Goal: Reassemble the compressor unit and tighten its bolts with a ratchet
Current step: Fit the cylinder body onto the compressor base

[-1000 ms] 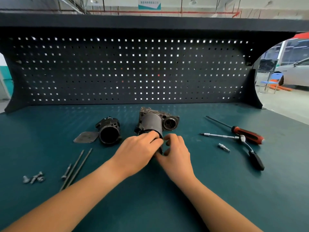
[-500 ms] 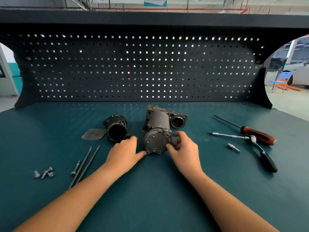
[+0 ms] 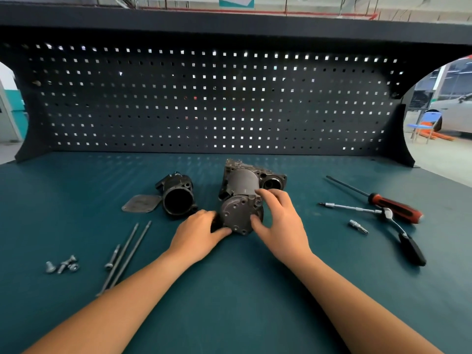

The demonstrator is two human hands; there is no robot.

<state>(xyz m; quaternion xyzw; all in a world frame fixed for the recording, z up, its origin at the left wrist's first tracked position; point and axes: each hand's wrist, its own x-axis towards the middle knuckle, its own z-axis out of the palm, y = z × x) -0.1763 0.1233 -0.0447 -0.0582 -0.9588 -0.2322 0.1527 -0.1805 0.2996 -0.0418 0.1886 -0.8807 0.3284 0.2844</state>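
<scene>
The grey compressor unit (image 3: 242, 183) lies on the green bench top, its round end cap (image 3: 236, 215) facing me. My right hand (image 3: 279, 221) grips the cap's right side, thumb on its face and fingers over its top. My left hand (image 3: 200, 232) holds the cap's lower left edge with curled fingers. A black cylinder housing (image 3: 177, 198) and a flat cover plate (image 3: 141, 203) lie to the left. Two long bolts (image 3: 125, 256), a shorter bolt (image 3: 112, 258) and a few small screws (image 3: 62, 265) rest at the left. The ratchet (image 3: 398, 226) lies at the right.
A red-handled screwdriver (image 3: 390, 204) and a small loose socket bit (image 3: 358, 226) lie by the ratchet. A dark pegboard (image 3: 204, 98) walls off the back of the bench. The bench's right edge (image 3: 449, 180) drops to a workshop floor.
My right hand has moved up from beside the end cap to grip its right side and top. My left hand has closed in on the cap's lower left edge.
</scene>
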